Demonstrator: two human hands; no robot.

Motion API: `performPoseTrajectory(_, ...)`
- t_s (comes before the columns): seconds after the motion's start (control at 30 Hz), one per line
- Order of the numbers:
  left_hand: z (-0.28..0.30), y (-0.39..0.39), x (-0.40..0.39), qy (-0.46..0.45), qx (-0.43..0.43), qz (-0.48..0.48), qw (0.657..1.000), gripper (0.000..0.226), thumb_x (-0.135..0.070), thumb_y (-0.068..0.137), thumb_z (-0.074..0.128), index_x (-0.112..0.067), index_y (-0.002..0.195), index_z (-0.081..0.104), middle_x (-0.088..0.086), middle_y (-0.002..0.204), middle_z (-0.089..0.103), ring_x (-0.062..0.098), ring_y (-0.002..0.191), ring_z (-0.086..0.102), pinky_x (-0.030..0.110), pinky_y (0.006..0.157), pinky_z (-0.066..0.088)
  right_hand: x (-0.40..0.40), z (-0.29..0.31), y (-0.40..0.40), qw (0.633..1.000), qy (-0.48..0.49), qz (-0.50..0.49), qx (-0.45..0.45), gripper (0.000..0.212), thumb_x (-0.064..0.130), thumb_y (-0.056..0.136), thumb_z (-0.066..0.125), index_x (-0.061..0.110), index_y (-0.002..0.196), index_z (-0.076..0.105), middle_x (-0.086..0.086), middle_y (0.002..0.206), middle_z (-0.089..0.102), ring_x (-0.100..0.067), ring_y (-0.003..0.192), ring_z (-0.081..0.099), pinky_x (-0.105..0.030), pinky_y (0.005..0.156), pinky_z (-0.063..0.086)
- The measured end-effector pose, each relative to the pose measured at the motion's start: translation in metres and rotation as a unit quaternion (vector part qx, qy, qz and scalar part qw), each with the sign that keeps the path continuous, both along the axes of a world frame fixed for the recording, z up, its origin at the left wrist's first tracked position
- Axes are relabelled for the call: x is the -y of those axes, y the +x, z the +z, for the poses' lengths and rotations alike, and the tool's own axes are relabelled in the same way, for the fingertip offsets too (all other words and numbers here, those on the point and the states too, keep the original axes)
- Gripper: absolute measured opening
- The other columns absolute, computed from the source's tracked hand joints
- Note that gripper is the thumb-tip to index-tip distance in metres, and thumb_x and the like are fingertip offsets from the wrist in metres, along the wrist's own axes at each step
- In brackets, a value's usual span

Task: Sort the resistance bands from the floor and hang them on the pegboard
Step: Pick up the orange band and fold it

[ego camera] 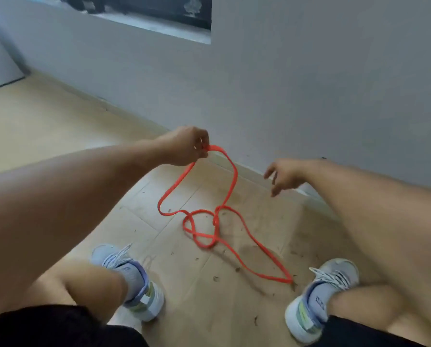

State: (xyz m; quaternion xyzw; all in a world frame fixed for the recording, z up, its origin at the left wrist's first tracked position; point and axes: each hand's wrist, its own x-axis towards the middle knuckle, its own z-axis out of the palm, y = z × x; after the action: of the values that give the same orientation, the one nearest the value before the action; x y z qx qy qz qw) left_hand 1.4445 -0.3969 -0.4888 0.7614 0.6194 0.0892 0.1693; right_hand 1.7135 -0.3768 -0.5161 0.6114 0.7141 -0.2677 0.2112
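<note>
One orange resistance band (217, 221) lies tangled on the wooden floor (46, 126) between two grey sneakers, its upper loop lifted off the boards. The left hand (187, 146) pinches that loop with curled fingers. Right of the band, the right hand (284, 175) hovers with fingers spread, holding nothing. Behind the band stands a grey wall (309, 83).

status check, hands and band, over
Left hand pinches one end of orange band. Right hand open, holds nothing. Band's lower part tangled on floor.
</note>
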Motion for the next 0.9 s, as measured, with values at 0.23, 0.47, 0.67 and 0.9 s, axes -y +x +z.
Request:
performPoseTrajectory(0.23,0.056,0.045,0.011,0.067,0.180,-0.096,0.977,0.013,-0.014,0.090,0.076,-0.008,0.100,0.071,-0.002,0.087,0.074,0.019,0.079,0.074,0.038,0.080,0.059,-0.006,0.074,-0.030,0.959,0.121,0.089,-0.241,0.066,0.044,0.070,0.093,0.043,0.128,0.062,0.011,0.133,0.066,-0.014,0.120,0.061,-0.033,0.104,0.051)
performPoseTrajectory(0.47,0.033,0.031,0.016,-0.017,0.334,-0.039,0.942,0.010,-0.008,0.090,0.075,-0.004,0.097,0.068,0.015,0.093,0.074,0.028,0.089,0.076,0.044,0.086,0.063,0.018,0.026,-0.029,0.915,0.002,-0.001,-0.404,0.019,0.026,0.084,0.085,0.022,0.101,0.076,0.001,0.104,0.079,-0.012,0.103,0.073,-0.035,0.103,0.053)
performPoseTrajectory(0.67,0.050,0.007,0.003,-0.001,0.510,0.030,0.860,0.008,-0.001,0.094,0.064,0.000,0.101,0.061,0.022,0.100,0.068,0.032,0.094,0.074,0.040,0.087,0.062,0.000,-0.001,-0.021,0.928,0.035,0.000,-0.372,0.008,0.016,0.085,0.084,0.013,0.085,0.077,-0.001,0.080,0.076,-0.011,0.076,0.073,-0.025,0.077,0.059)
performPoseTrajectory(0.9,0.032,-0.046,-0.029,0.076,0.613,0.224,0.754,0.005,-0.006,0.098,0.063,-0.008,0.095,0.059,0.014,0.101,0.067,0.021,0.083,0.076,0.034,0.083,0.062,-0.014,-0.041,-0.010,0.974,0.003,0.044,-0.221,0.022,0.019,0.084,0.082,0.022,0.070,0.065,0.010,0.070,0.067,-0.004,0.066,0.061,-0.021,0.069,0.048)
